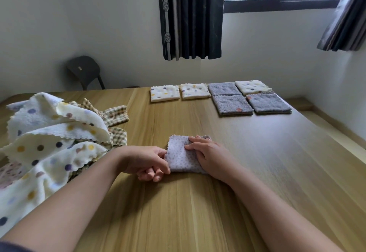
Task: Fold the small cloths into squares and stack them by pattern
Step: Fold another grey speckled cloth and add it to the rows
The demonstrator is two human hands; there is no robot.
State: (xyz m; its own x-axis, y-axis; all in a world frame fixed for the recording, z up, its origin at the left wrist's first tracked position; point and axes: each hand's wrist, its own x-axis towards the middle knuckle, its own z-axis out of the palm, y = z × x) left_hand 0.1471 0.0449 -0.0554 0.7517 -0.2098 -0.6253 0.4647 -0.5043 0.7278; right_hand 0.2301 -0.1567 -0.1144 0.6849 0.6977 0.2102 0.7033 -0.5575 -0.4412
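The lavender cloth (178, 157), faintly dotted and folded small, lies on the table (198, 212) near its middle. Its right part is hidden under the right hand (208, 154), which rests on it with fingers laid flat. The left hand (146, 160) pinches the cloth's left edge, its lower fingers curled under, so the grip is only partly seen. To the left, a heap of cream dotted cloths (49, 142) is cut off by the frame and mostly buries the checked cloths (116, 113). At the far side lie folded cream squares (165, 93) and grey squares (231, 104); their layers are hard to count. A chair (85, 71) shows partly behind the table.
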